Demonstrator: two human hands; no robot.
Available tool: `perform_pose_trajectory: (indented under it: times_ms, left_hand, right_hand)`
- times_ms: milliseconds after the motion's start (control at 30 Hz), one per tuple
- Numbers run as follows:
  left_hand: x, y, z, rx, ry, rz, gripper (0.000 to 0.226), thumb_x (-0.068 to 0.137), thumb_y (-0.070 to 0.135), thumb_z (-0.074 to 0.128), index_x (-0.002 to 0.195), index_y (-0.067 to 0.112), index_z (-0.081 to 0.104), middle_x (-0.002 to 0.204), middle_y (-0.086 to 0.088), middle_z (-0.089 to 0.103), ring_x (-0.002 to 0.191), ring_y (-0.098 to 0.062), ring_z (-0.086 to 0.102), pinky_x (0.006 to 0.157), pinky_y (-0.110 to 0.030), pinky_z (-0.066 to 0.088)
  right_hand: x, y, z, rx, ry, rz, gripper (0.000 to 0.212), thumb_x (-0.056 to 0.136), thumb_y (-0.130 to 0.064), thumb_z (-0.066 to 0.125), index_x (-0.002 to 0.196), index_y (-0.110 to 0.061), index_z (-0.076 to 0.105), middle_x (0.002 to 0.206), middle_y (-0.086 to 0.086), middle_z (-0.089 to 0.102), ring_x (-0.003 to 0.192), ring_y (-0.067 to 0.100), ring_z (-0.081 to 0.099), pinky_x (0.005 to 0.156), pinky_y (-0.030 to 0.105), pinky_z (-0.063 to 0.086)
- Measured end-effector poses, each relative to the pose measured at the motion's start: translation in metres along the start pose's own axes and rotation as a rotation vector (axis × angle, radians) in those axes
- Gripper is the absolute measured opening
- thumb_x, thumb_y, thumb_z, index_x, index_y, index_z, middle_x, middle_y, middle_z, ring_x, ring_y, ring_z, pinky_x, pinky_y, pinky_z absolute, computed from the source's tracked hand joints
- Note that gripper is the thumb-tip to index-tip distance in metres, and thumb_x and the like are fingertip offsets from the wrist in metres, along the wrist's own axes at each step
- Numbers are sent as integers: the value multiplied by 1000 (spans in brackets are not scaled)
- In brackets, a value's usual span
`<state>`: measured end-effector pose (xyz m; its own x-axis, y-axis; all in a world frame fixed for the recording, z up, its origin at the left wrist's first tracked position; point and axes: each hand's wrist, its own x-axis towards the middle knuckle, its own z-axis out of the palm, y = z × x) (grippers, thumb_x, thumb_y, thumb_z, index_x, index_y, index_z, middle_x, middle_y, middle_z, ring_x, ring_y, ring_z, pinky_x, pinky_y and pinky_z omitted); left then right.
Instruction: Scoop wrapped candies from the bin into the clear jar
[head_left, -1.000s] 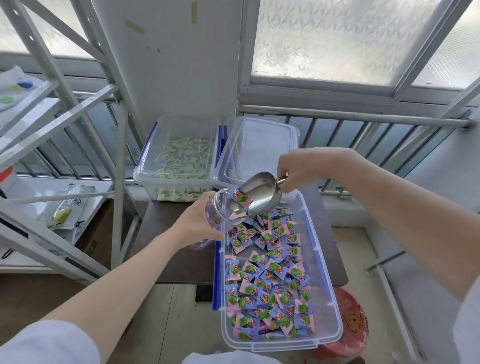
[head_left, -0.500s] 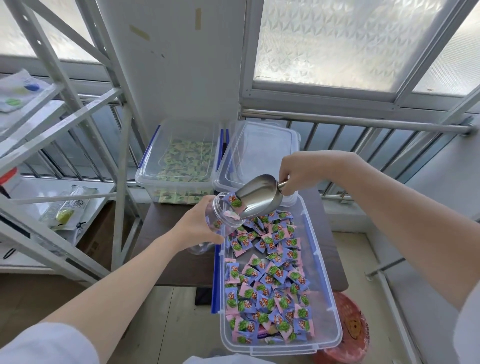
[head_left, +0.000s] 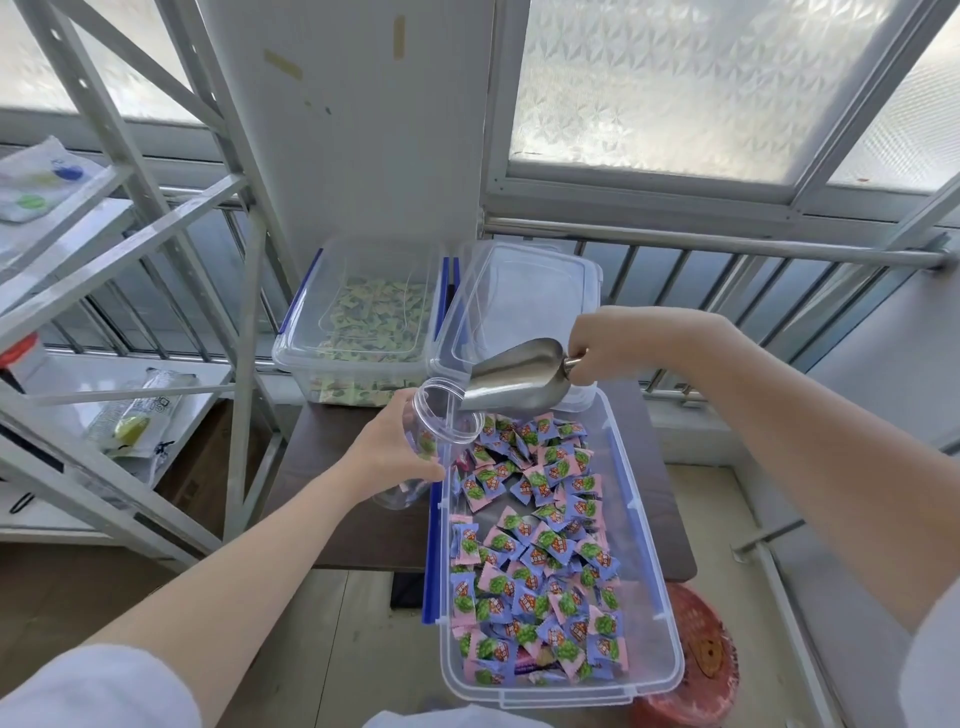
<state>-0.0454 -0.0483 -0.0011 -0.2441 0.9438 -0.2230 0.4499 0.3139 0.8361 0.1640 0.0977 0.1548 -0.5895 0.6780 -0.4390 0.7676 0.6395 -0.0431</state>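
Note:
My left hand (head_left: 387, 452) grips a clear jar (head_left: 435, 422), tilted with its open mouth toward the right, just over the bin's far left corner. A candy shows through the jar's wall. My right hand (head_left: 618, 345) holds a metal scoop (head_left: 517, 378) by its handle, tipped down so its lip touches the jar's mouth. No candies show in the scoop. Below lies the clear bin (head_left: 652, 566) with blue clips, holding several pink and blue wrapped candies (head_left: 540, 561).
Behind the bin stand a lidded clear box of green-wrapped sweets (head_left: 371, 325) and a clear lid (head_left: 524, 306) leaning upright. All rest on a dark brown table (head_left: 358, 525). A white metal rack (head_left: 130, 270) stands left, a red basket (head_left: 698, 670) on the floor right.
The scoop has tipped further down at the jar's mouth. The candies seen on its lip earlier are gone from it, and one shows inside the jar.

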Motion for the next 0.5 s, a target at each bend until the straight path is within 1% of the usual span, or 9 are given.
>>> perform_pose_trajectory:
  times_ms: [67,167,267,333,367,400,433,500]
  left_hand:
    - [2,1,-1,-3,5,-7,90,61,6,83,136,26,37,108,22,53,106,-11,55,73,-13,41]
    - [4,0,-2,-1,23,-8,88,63,7,84,135,24,36,114,10,54,108,-10,51,71,-8,36]
    - [4,-3,-4,3,50,-12,86,64,7,84,135,23,37,113,9,53,107,-12,50,69,-8,36]
    - [4,-5,-4,8,68,-11,85,63,8,84,133,23,38,114,8,54,107,-13,52,68,-9,37]
    - [5,-5,-3,13,69,-8,85,62,9,85,132,23,39,115,7,55,107,-13,53,69,-10,37]
    - [5,-5,-2,16,71,-5,85,62,9,85,132,23,39,115,8,55,107,-13,52,70,-10,37]
    - [5,-5,-2,17,73,-4,85,62,9,85,132,23,39,114,9,54,106,-12,52,70,-9,36]
    - [3,-5,-1,14,80,-6,85,62,8,85,132,24,38,110,15,52,106,-10,50,71,-9,35]
  right_hand:
    - [-4,6,8,95,-46,66,22,84,-18,50,65,-9,53,60,7,51,54,23,40,50,27,33]
    - [-9,8,21,99,-83,145,16,90,-16,47,79,-8,54,64,6,50,52,21,42,47,23,33]
    - [-7,5,37,86,-88,156,12,95,-20,47,89,-11,52,67,-1,46,54,11,42,49,22,37]
    - [-13,0,46,93,-119,173,13,95,-14,46,84,-10,51,66,0,43,54,11,39,49,22,36]
    - [-16,-1,53,134,-104,201,20,94,-7,45,75,-7,48,65,2,41,52,13,37,47,23,34]
    - [-21,-4,59,121,-124,204,27,92,2,44,65,-5,42,63,4,39,50,14,35,46,23,32]
    - [-23,-6,66,101,-176,205,33,90,7,41,60,-5,36,61,6,38,48,15,34,44,23,30]
    - [-24,-6,86,88,-260,227,32,91,7,36,60,-3,37,60,6,39,47,15,34,43,22,28]
